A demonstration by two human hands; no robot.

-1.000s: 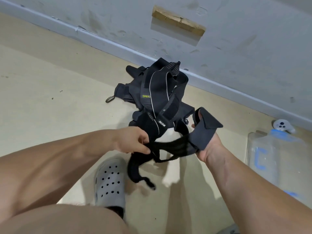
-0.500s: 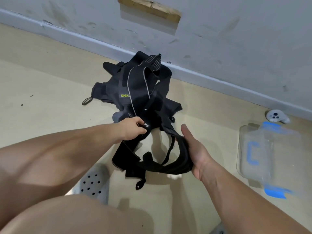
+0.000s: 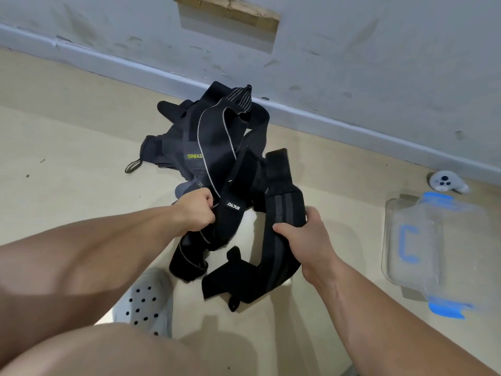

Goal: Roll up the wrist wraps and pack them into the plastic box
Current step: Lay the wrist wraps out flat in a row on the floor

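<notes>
Black striped wrap [image 3: 282, 234] hangs lengthwise from the right hand [image 3: 306, 240], fingers curled round it; left hand [image 3: 196, 210] pinches the pile [image 3: 206, 147]; plastic box [image 3: 423, 248] lies rightward.

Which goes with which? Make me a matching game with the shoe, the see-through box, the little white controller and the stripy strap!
1 grey shoe
2 plastic box
3 white controller
4 striped wrist wrap

A beside the baseboard
B gripped by the right hand
C clear, blue clips
D full of round holes

Pairs: 1-D, 2-C, 3-A, 4-B.
</notes>
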